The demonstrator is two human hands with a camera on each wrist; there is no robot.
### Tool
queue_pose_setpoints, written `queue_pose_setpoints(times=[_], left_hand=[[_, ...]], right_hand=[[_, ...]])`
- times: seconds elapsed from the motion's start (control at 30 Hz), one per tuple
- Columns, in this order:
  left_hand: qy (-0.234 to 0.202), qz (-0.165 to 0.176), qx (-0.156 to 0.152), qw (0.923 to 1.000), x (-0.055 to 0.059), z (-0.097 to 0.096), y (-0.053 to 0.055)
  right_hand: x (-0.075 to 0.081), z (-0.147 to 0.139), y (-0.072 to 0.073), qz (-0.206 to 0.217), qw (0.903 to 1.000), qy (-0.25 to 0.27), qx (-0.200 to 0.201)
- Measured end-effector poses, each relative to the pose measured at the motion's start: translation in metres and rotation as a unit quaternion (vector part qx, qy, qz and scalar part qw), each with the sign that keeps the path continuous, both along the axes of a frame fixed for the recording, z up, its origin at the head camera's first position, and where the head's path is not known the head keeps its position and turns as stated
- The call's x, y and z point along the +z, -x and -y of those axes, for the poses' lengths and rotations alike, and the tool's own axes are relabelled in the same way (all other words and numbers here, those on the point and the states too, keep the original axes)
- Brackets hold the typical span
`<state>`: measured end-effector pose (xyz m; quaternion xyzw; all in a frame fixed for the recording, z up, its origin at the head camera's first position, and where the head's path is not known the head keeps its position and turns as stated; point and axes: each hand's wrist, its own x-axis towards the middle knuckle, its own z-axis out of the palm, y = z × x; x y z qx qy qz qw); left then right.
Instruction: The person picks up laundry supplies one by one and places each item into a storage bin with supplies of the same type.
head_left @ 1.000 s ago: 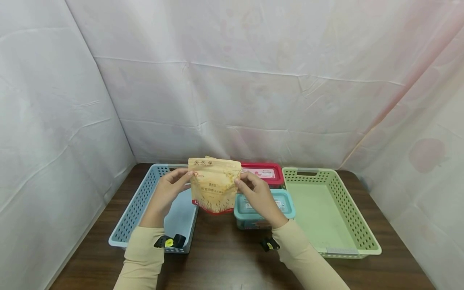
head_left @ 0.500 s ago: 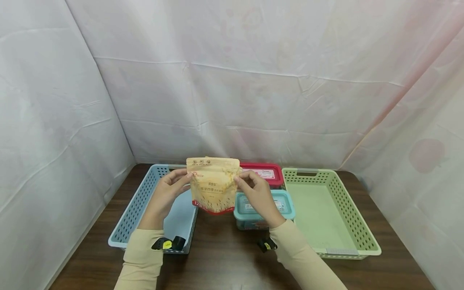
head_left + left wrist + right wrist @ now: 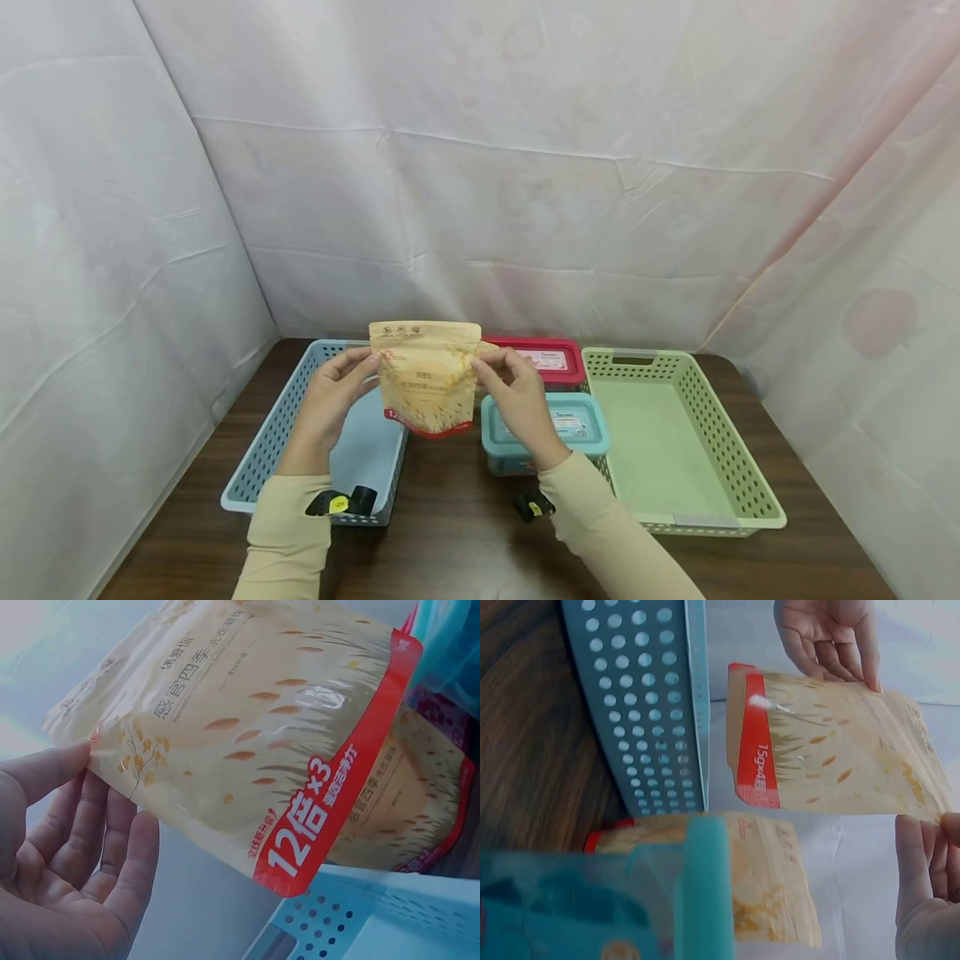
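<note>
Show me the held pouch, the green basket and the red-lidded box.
Held pouch (image 3: 427,377), head view: printed front.
Green basket (image 3: 656,446), head view: inner floor.
Red-lidded box (image 3: 550,360), head view: lid label.

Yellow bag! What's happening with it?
Someone is holding up the yellow pouch: the left hand pinches one side, the right hand the other. Another pouch like it is behind. A blue basket stands on the left, a green basket on the right, with a teal box and a red-lidded box between.
</note>
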<state>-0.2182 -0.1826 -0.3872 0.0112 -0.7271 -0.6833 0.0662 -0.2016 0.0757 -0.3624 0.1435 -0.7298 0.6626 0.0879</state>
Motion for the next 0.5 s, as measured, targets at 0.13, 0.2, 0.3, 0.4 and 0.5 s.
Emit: queue_pose_setpoints(times=[0.13,0.2,0.3,0.4,0.5], left_hand=[[-0.002,0.001,0.015,0.9999,-0.001,0.004,0.0],[-0.004,-0.001,0.019,0.9998,0.0,0.006,0.0],[-0.008,-0.001,0.026,0.9996,0.0,0.008,0.0],[-0.015,0.0,0.036,0.9992,0.001,0.01,-0.001],[-0.028,0.004,0.057,0.998,0.002,0.013,-0.001]], right_hand=[[-0.001,0.007,-0.001,-0.001,0.9999,0.007,0.007],[0.0,0.01,-0.001,-0.003,0.9999,0.013,0.008],[0.002,0.014,-0.001,-0.006,0.9997,0.022,0.009],[0.004,0.018,-0.001,-0.01,0.9995,0.029,0.009],[0.006,0.024,0.0,-0.016,0.9994,0.028,0.013]])
